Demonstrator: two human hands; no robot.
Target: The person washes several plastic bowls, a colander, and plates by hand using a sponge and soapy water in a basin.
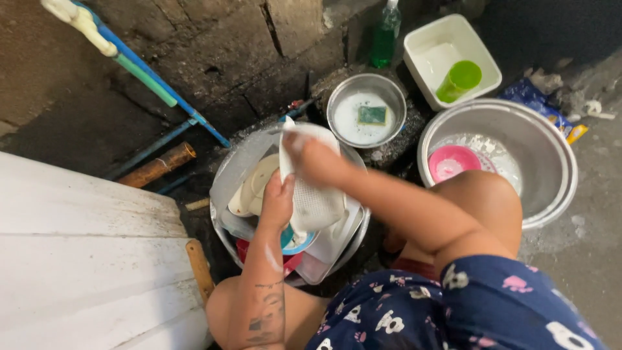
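Note:
My left hand grips the left edge of a white perforated plastic tray, held upright over a metal basin full of dirty dishes. My right hand presses on the upper face of the same tray, fingers wet with suds. White plates lie in the basin under the tray, with a blue-rimmed dish and a red item beneath.
A small steel bowl of soapy water holds a green sponge. A large steel basin to the right holds a pink bowl. Behind stand a white tub with a green cup and a green soap bottle. Pipes run left.

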